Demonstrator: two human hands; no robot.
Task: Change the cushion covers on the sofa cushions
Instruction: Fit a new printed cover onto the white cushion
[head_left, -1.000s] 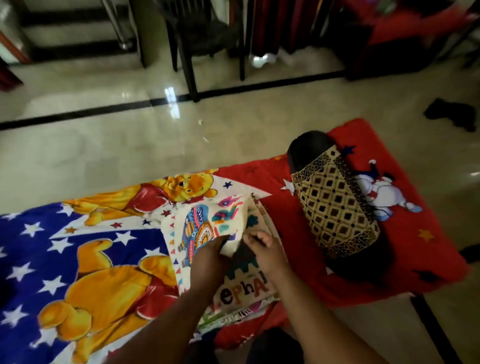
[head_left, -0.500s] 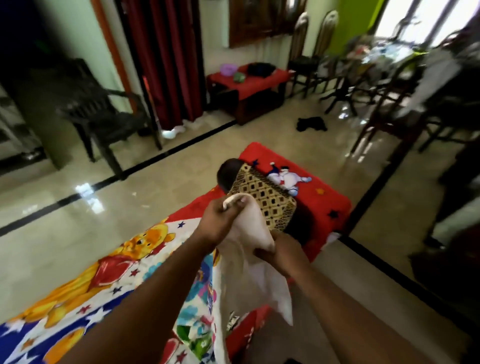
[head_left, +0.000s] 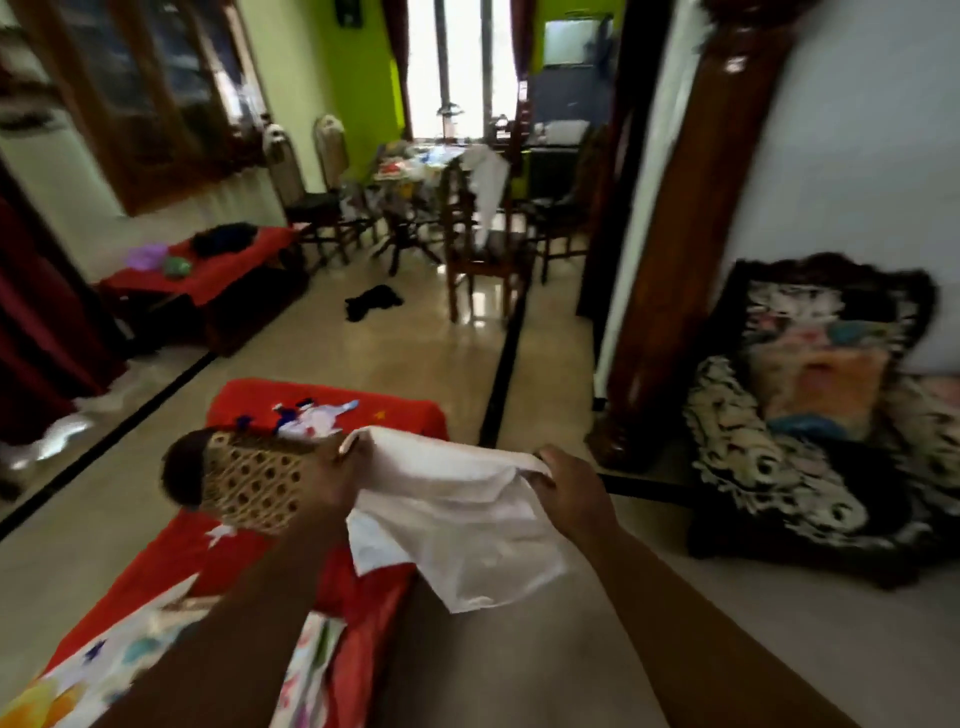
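Far left, a low table (head_left: 244, 260) draped in red cloth is standing against the wall, carrying a purple bowl (head_left: 147, 256), a green object and a dark bundle. On the floor in front of the person, a red cartoon-print bedsheet (head_left: 244, 551) is lying spread out, running from the lower left corner toward the middle. A cushion (head_left: 244, 488) in a tan-and-black lattice cover is resting on that sheet, its dark end poking out to the left.

Left hand (head_left: 332, 483) is gripping the upper left edge of a white cushion cover (head_left: 457, 525), fingers curled round the fabric, hovering just in front of the lattice cushion. The cover is hanging stretched between both hands above the sheet's right edge and the bare floor, its lower part drooping loose. Right hand (head_left: 566, 478) is pinching the cover's opposite upper edge, thumb and fingers closed on the cloth.

Behind, mid-frame, a black cloth (head_left: 374, 301) is lying on the tiled floor near wooden dining chairs (head_left: 483, 244) and a cluttered dining table (head_left: 415, 166). Right of centre, a polished wooden pillar (head_left: 670, 249) is rising from the floor. Far right, a dark armchair (head_left: 810, 410) is sitting against the wall, holding a colourful patterned cushion (head_left: 815, 358); details there are blurring.
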